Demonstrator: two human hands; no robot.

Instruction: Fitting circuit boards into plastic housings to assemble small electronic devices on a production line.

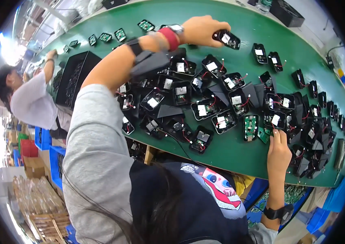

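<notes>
Stretched out to the far side of the table, my left hand (205,31) grips a small black plastic housing (227,40) with a white part inside. My right hand (279,149) is near the front edge, its fingertips drawn together at the lower end of an open black housing (275,120). A thin red wire runs to those fingertips, but what they pinch is too small to tell. Just left of them lie a loose green circuit board (264,136) and a housing fitted with a green circuit board (251,127).
Many similar open housings (205,109) with red wires crowd the green table (233,152). Circuit boards in housings (120,34) line the far left edge. A large black bin (75,77) stands at left, beside a co-worker (34,99). Blue crates (57,164) stand below.
</notes>
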